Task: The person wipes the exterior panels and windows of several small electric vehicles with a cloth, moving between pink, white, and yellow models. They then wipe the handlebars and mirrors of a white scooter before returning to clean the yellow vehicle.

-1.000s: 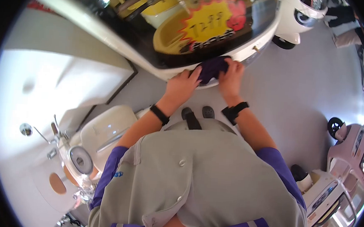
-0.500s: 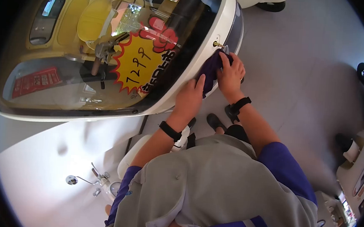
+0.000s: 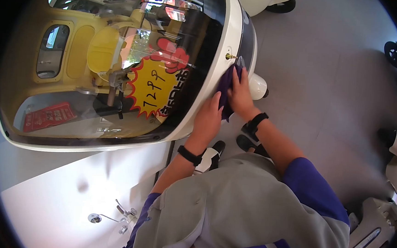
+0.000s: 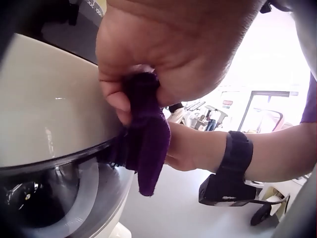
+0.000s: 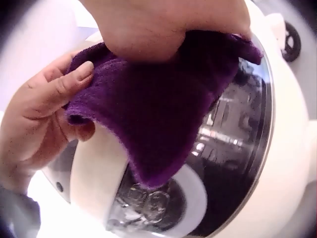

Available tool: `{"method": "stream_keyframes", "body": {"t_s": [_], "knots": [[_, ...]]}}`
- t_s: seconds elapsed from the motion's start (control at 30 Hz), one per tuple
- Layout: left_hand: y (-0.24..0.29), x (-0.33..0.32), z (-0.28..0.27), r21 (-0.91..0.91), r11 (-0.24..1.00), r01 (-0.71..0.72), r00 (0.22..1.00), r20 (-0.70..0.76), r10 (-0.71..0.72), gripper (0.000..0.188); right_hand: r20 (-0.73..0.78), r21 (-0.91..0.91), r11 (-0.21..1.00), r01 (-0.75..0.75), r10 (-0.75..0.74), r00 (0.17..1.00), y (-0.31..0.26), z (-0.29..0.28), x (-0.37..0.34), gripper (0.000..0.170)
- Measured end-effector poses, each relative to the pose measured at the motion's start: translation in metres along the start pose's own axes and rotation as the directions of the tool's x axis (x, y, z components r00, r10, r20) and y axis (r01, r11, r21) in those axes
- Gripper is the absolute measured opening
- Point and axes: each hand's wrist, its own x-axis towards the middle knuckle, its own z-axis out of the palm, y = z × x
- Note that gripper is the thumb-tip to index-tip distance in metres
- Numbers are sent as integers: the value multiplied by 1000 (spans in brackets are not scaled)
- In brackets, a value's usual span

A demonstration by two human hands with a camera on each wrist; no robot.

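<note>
A purple cloth (image 5: 153,114) lies against the front of a small white vehicle (image 3: 212,76), between the windshield and the glossy headlight cover (image 4: 54,198). My left hand (image 3: 207,120) pinches one end of it between thumb and fingers, and a loose corner hangs down in the left wrist view. At the other end, farther up the white trim, my right hand (image 3: 242,97) grips the cloth with its fingers over it. In the right wrist view, the cloth hides that hand's fingertips and drapes over the dark headlight cover. A small brass-coloured fitting (image 3: 231,56) sticks out just above the cloth.
Behind the windshield are a yellow price sign (image 3: 149,87) and a red paper (image 3: 49,116). Beside the vehicle, lower left, shows a handlebar mirror (image 3: 95,218). More vehicles stand at the right, including a pale one (image 3: 372,233). Grey floor (image 3: 321,86) runs between them.
The head view has turned, bringing more of the vehicle's cabin into sight at the left. Both hands have moved with the cloth along the white front trim, and the brass-coloured fitting has come into clearer view.
</note>
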Motion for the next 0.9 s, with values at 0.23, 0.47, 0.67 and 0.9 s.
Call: {"method": "stream_keyframes", "body": {"t_s": [0.23,0.47,0.67,0.9], "knots": [[-16,-27,9,-126,991,34,996,-82,-45,38,45,122,986,-112,108,993,-3,19,-34,78],[2,-24,18,-188,981,46,997,-48,-55,33,-10,224,973,-48,52,999,15,19,-28,78],[19,40,41,-118,978,172,985,1,-173,37,53,236,967,-93,82,995,56,-2,27,78],[63,146,103,-528,567,632,762,291,-578,39,163,184,973,142,-172,971,99,-62,157,81]]}}
